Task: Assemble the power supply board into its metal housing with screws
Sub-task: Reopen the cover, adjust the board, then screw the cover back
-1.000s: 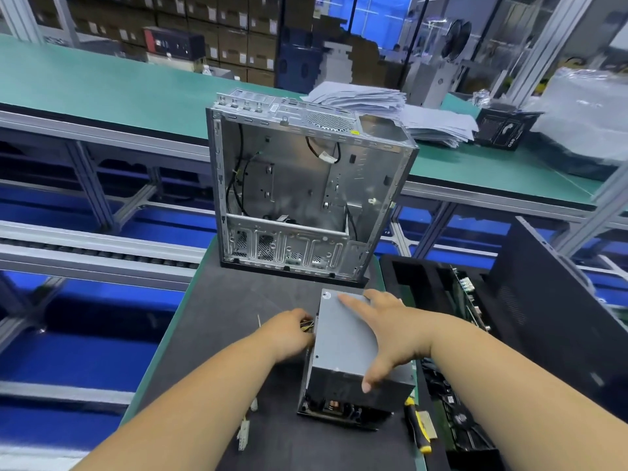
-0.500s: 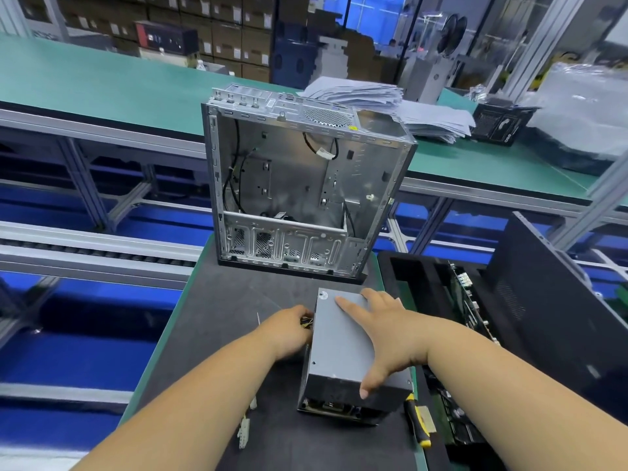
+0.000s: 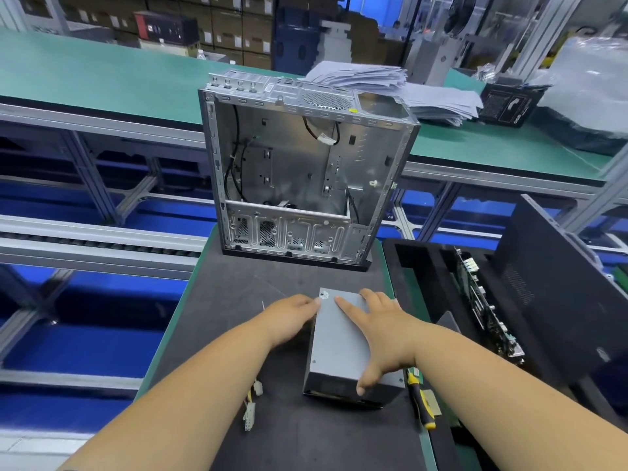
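- While the grey power supply unit (image 3: 343, 348) lies flat on the near part of the dark mat (image 3: 217, 300), both hands are on it.
- Right hand (image 3: 380, 331) — fingers spread straight over the top, thumb hooked down the near face.
- Left hand (image 3: 292, 317) — at the unit's far-left corner, thumb tip on the top edge; fingers hidden, grip cannot be told.
- Open metal housing (image 3: 306, 171) stands upright farther off, apart from the unit.
- Yellow-handled screwdriver (image 3: 419, 401) lies just right of the unit.
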